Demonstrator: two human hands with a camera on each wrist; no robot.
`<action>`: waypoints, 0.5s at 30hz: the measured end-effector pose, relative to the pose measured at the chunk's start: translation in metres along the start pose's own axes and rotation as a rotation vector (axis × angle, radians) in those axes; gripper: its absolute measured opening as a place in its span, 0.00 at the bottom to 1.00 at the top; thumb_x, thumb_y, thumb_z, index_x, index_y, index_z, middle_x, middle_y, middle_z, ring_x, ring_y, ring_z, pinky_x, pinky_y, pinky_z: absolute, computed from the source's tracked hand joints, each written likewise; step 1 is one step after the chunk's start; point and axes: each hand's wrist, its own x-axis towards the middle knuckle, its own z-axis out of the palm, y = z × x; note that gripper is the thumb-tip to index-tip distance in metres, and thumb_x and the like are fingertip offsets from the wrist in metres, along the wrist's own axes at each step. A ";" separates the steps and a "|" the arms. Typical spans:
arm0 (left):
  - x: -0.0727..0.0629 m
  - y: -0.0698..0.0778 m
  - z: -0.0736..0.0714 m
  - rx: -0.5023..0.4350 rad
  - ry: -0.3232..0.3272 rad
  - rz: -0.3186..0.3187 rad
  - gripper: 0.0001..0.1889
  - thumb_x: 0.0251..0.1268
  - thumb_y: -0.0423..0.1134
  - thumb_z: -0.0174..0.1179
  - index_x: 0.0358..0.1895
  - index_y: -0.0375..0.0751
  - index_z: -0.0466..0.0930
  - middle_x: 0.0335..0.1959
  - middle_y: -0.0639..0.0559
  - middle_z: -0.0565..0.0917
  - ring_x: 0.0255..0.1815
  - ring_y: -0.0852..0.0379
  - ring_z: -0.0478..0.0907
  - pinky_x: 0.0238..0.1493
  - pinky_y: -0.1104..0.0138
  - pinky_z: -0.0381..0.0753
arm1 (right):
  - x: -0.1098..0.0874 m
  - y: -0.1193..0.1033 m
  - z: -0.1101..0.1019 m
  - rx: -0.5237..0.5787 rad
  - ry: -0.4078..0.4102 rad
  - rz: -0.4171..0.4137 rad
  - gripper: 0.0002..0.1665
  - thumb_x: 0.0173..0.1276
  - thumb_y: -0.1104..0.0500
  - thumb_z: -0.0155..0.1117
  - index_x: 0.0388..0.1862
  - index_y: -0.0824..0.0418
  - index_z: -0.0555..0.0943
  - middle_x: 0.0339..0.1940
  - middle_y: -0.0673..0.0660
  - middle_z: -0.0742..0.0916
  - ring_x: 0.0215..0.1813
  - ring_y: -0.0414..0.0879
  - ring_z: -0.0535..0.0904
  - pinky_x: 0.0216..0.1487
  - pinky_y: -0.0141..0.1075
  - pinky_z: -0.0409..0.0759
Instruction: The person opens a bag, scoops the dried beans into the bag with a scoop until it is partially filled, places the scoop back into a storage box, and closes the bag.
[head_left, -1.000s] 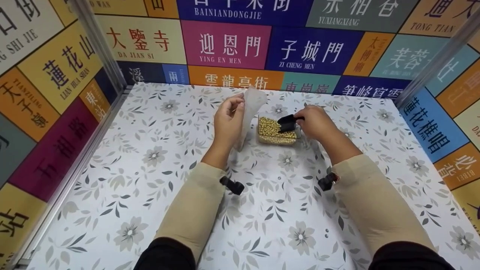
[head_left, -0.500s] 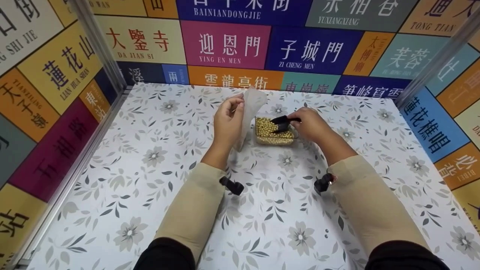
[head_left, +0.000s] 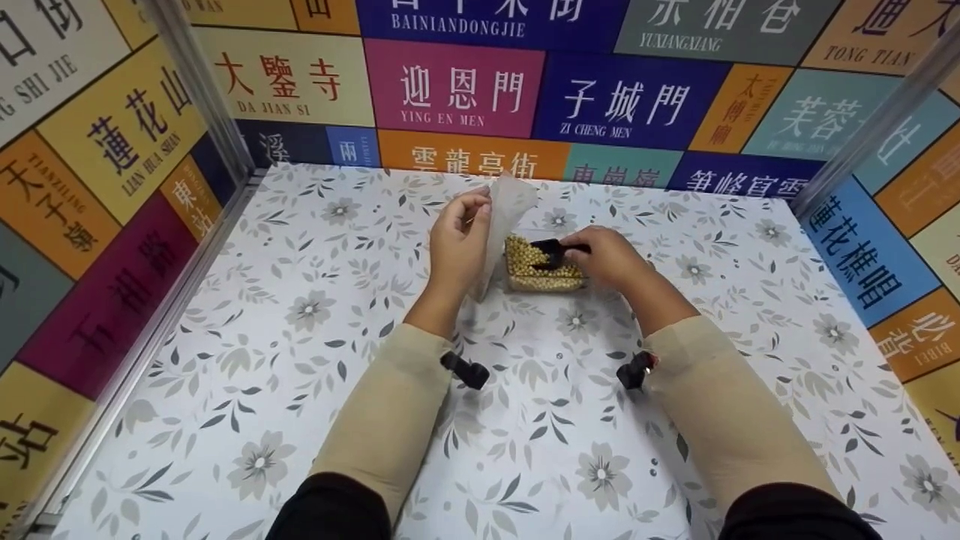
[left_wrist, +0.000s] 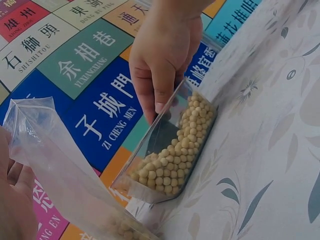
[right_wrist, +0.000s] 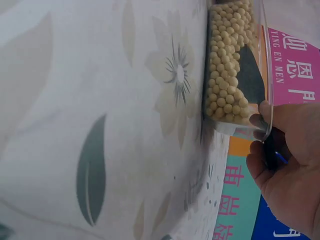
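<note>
My left hand (head_left: pixel 459 232) holds a translucent plastic bag (head_left: pixel 506 214) upright by its side, with its mouth at the top. Some pale beans (left_wrist: pixel 125 227) lie at the bottom of the bag. Just to the right of it stands a clear rectangular box (right_wrist: pixel 268 60) filled with round, pale yellow soybeans (left_wrist: pixel 172 160). Fingers and thumb of my right hand (head_left: pixel 609 259) grip the handle of a small black scoop (head_left: pixel 551 251) at the box's right end. The scoop's blade reaches down among the soybeans, partly buried.
A white tablecloth (head_left: pixel 375 420) with grey flowers and leaves covers the table. Walls of coloured panels (head_left: pixel 457 90) with Chinese characters rise behind and at both sides. Metal posts (head_left: pixel 206 90) stand at the back corners. Black clips (head_left: pixel 466 370) sit at both wrists.
My right hand and the scoop have moved left and slightly toward me, the blade pushing through the soybeans. The box has slid a little left toward the bag. My left hand stays put.
</note>
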 end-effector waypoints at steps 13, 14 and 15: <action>0.000 -0.002 -0.002 0.015 -0.016 0.025 0.08 0.82 0.39 0.59 0.52 0.40 0.84 0.66 0.50 0.86 0.67 0.57 0.84 0.70 0.69 0.82 | -0.005 0.003 0.016 0.091 0.079 0.047 0.22 0.86 0.56 0.56 0.72 0.60 0.80 0.73 0.66 0.82 0.79 0.64 0.71 0.83 0.58 0.67; 0.000 -0.002 -0.002 0.012 -0.016 0.025 0.08 0.82 0.39 0.59 0.52 0.40 0.84 0.66 0.50 0.86 0.67 0.57 0.84 0.71 0.69 0.82 | -0.005 0.004 0.017 0.102 0.085 0.045 0.22 0.86 0.56 0.56 0.72 0.60 0.80 0.73 0.66 0.81 0.79 0.64 0.71 0.83 0.58 0.67; 0.000 -0.002 -0.002 0.010 -0.015 0.026 0.08 0.82 0.38 0.59 0.52 0.39 0.84 0.66 0.50 0.86 0.67 0.57 0.84 0.71 0.69 0.82 | -0.006 0.004 0.018 0.116 0.092 0.043 0.22 0.86 0.55 0.56 0.72 0.60 0.80 0.73 0.66 0.81 0.80 0.64 0.71 0.83 0.58 0.67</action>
